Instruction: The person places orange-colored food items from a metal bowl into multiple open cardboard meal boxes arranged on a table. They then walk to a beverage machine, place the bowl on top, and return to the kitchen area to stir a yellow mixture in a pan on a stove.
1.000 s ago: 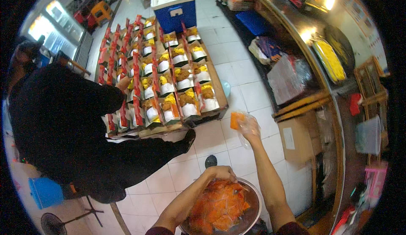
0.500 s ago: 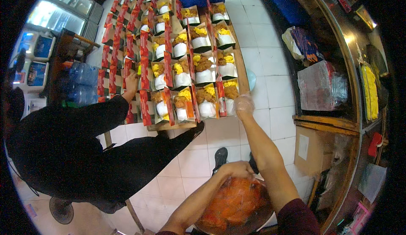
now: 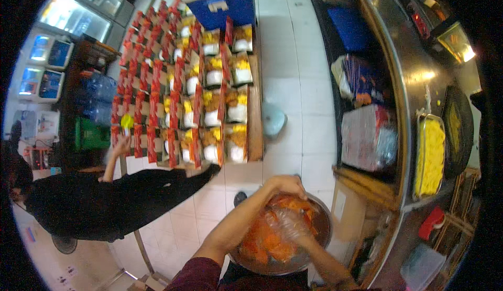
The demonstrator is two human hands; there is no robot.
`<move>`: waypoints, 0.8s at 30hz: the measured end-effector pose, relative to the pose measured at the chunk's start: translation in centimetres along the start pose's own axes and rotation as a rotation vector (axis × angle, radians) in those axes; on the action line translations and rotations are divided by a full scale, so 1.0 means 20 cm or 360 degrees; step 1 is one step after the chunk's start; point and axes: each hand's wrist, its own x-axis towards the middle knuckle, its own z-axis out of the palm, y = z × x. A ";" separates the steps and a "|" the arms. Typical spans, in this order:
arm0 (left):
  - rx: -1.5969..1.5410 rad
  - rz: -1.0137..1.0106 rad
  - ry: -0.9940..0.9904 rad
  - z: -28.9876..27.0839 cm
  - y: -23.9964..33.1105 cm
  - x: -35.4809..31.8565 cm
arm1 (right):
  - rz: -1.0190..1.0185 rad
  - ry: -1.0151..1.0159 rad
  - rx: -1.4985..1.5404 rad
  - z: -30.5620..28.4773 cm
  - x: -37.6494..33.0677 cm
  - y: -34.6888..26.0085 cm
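Note:
My left hand [image 3: 289, 185] is closed round the far rim of a wide round metal bowl [image 3: 326, 228], held close to my body. Shiny orange-red pieces [image 3: 257, 246] fill the bowl; they look like small sauce packets, though blur hides their exact kind. Down among them is my right hand [image 3: 291, 223], in a clear plastic glove, its fingers smeared by motion. Beyond the bowl, rows of open food boxes [image 3: 237, 114] with red flaps cover a table. Those nearest hold white wrapped bundles, browned fried pieces and yellow shreds.
A person in black [image 3: 99, 202] stands at left, one hand [image 3: 121, 145] near a yellow-green item [image 3: 127, 121]. A blue cooler box [image 3: 220, 9] stands at the table's far end. On the right, a metal counter [image 3: 387, 76] carries a tray of yellow food [image 3: 429, 157].
My right hand has come back from a box at the table's near right corner into the bowl. My view has shifted right. The other person's hand has moved toward the table's near left corner.

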 end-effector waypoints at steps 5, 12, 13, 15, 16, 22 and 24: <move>0.0230 0.0019 -0.0083 -0.02 0.40 0.30 | -0.0389 0.0435 -0.0606 0.09 0.13 0.36; 0.0124 0.0049 0.0032 -0.40 0.57 0.50 | -0.0079 0.0554 -0.0040 -0.23 0.25 0.64; 0.0066 0.0025 0.0031 -0.50 0.60 0.51 | -0.0116 0.0627 0.0178 -0.28 0.30 0.63; -0.0002 0.0088 0.0060 -0.71 0.66 0.50 | -0.0170 0.0683 0.0226 -0.44 0.40 0.63; 0.0036 0.0167 0.0116 -0.81 0.69 0.48 | -0.0188 0.0667 0.0056 -0.53 0.47 0.63; 0.0011 0.0261 0.0375 -1.44 0.68 0.38 | -0.0252 0.0406 0.0159 -1.27 0.79 0.63; -0.0019 0.0325 0.0513 -1.60 0.65 0.34 | 0.0048 0.0212 0.0394 -1.51 0.90 0.46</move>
